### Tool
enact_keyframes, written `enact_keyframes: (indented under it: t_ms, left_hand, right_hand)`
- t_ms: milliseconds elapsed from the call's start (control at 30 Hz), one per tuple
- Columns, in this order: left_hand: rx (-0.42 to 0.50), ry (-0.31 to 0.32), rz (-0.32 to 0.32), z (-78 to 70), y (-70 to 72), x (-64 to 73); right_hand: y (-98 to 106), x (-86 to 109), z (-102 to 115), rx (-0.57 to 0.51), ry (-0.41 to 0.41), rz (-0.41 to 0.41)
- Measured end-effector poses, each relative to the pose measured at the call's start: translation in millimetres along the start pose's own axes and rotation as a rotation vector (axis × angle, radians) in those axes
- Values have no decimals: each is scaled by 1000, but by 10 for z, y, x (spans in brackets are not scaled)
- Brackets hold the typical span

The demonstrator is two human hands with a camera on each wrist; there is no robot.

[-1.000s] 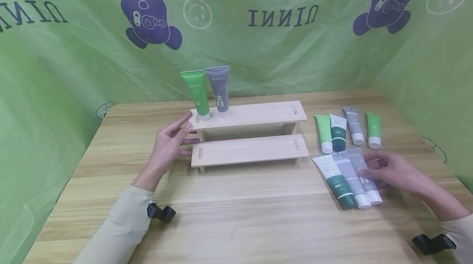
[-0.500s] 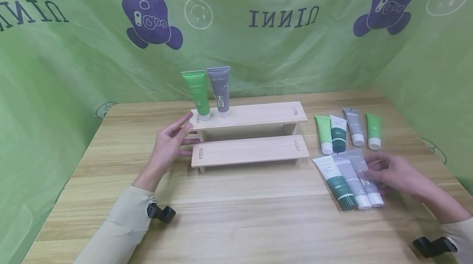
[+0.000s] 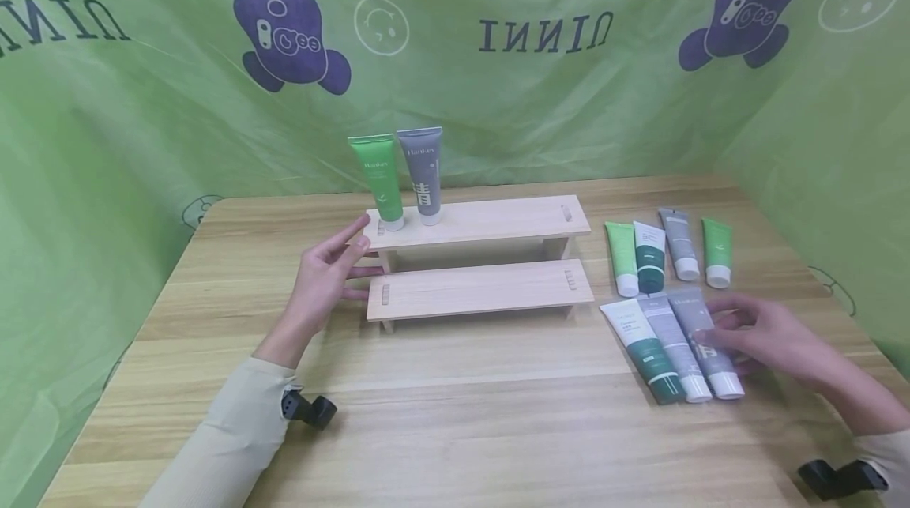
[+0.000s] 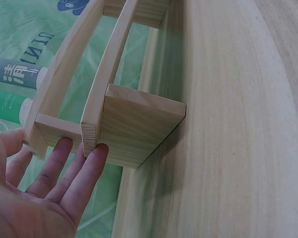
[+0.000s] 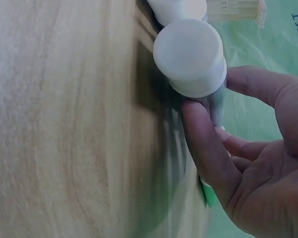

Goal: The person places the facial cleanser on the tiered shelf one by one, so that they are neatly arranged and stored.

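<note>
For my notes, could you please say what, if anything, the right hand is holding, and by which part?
The right hand holds the large rightmost grey-blue tube by its body, not its white cap.

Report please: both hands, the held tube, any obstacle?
Right hand pinches front row's rightmost grey tube. Left hand touches wooden stand. Possible obstacle: paler tube close alongside.

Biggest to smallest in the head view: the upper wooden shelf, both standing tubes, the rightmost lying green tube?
1. Upper wooden shelf
2. Standing green tube and standing grey-blue tube: too alike to rank
3. Rightmost lying green tube
</note>
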State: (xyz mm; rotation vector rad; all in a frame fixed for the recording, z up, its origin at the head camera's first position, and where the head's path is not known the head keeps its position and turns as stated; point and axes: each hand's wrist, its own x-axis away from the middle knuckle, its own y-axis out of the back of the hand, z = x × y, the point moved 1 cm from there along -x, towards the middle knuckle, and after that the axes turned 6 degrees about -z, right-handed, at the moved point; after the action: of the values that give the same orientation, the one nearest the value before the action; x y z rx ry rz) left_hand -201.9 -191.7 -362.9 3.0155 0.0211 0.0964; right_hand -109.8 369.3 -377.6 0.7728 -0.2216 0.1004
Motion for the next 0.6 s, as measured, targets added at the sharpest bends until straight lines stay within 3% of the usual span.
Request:
enact_keyframes:
  t_ms: [333, 600]
  left_hand:
    - [-1, 2, 3, 8, -3, -2]
    - [-10, 4, 0, 14, 4, -4]
  right_hand:
    - [69, 60, 69, -24, -6, 6]
    - [96, 67, 166, -9, 33, -18]
